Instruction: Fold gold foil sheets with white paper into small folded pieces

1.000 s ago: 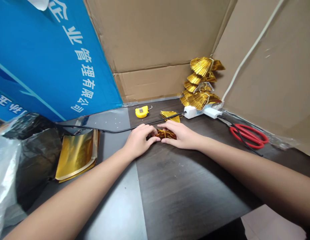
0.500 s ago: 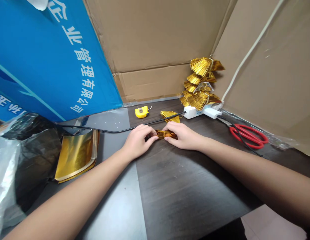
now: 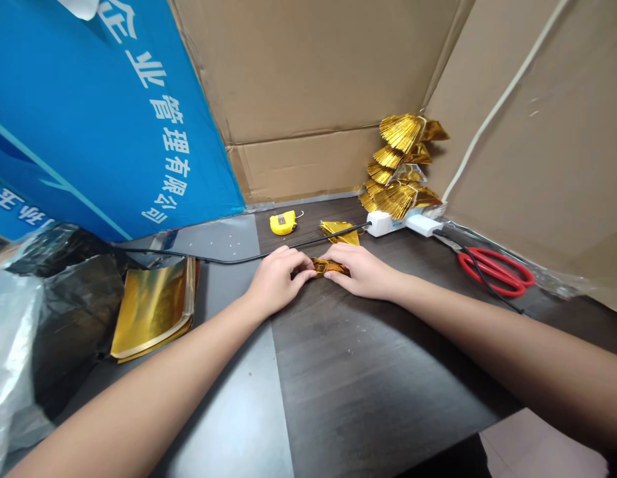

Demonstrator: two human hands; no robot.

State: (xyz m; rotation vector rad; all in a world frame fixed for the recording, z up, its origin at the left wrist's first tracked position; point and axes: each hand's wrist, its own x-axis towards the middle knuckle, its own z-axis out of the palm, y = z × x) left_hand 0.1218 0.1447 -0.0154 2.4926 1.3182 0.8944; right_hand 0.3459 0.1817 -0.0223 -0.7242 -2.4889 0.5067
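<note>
Low over the dark tabletop, a small bundle of gold foil paper (image 3: 322, 267) is pinched between both hands, and a thin tie seems to circle its middle. My left hand (image 3: 279, 279) is closed on the bundle's left end. On its right part, my right hand (image 3: 360, 271) grips with thumb and fingers, covering much of it. Just behind the right hand lies a folded gold foil piece (image 3: 339, 232). Further back at the right, several fanned gold foil bundles (image 3: 400, 166), tied at the middle, are stacked up.
A yellow tape measure (image 3: 283, 223) sits near the cardboard wall (image 3: 308, 169). A black cable (image 3: 228, 261) runs across the table to a white power strip (image 3: 382, 224). Red-handled scissors (image 3: 497, 271) lie at right. Gold foil sheets (image 3: 151, 312) and a black plastic bag (image 3: 74, 318) are at left.
The right thumb and fingers have shifted slightly left along the gold foil bundle. The left hand keeps its hold, and the other things stay put apart from a slight view shift.
</note>
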